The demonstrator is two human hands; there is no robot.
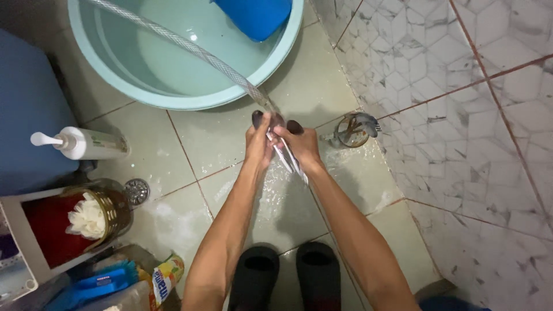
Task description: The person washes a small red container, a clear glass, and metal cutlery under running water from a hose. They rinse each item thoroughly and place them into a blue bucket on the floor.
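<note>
My left hand (259, 141) and my right hand (300, 144) meet over the wet tiled floor, both closed around a bundle of metal cutlery (288, 158) whose handles slant down to the right. A clear braided hose (190, 49) runs from the upper left, and its end reaches the top of my hands. Water splashes on the tiles below my wrists.
A large pale blue basin (190, 101) of water with a blue dipper (256, 17) sits ahead. A glass mug (351, 131) holding utensils stands right of my hands. A white pump bottle (86, 144), floor drain (136, 190), sponge basket (95, 216) and black slippers (288, 276) lie nearby. Marble-patterned wall on the right.
</note>
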